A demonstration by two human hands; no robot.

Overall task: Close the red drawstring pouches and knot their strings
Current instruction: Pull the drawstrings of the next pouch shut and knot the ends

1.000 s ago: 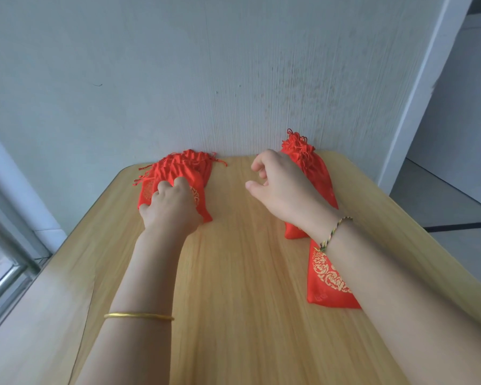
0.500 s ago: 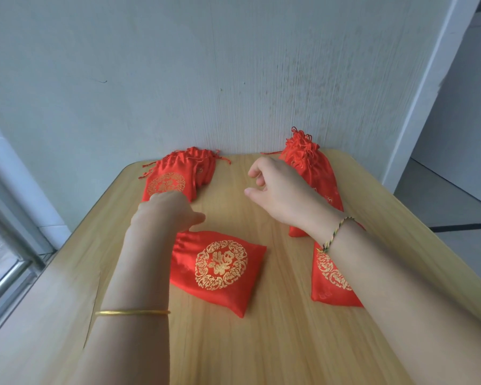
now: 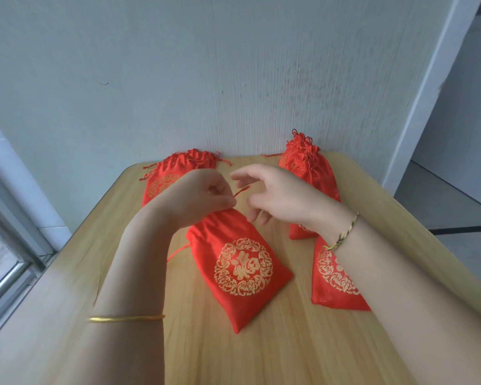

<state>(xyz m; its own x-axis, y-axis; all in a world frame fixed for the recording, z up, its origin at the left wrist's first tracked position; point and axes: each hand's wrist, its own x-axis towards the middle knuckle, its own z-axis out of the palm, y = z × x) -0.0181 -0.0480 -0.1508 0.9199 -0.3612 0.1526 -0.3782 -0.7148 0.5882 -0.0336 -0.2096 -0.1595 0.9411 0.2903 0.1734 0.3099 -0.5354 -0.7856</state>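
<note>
**A red string is pinched above the middle pouch**

One red pouch [image 3: 242, 270] with a gold round pattern is laid flat in the middle of the wooden table [image 3: 261, 357]. Its gathered mouth is pointed to 11 o'clock and is partly hidden under the hands.

A thin red string [image 3: 240, 191] is pinched between the thumb and a finger of the left hand [image 3: 197, 195], just above the mouth of the pouch. The loose end of the string is pointed to 2 o'clock. The right hand [image 3: 278, 195] is held just beside it at 3 o'clock, with its fingers loosely spread, and nothing is held in it.

Another bit of string [image 3: 178, 251] is seen on the table at 9 o'clock from the pouch.

A heap of pouches [image 3: 164, 182] is seen at 11 o'clock by the wall [image 3: 233, 79], and a second heap [image 3: 308, 165] at 1 o'clock. One more pouch [image 3: 333, 276] is laid at 3 o'clock, partly covered by the right arm.
</note>
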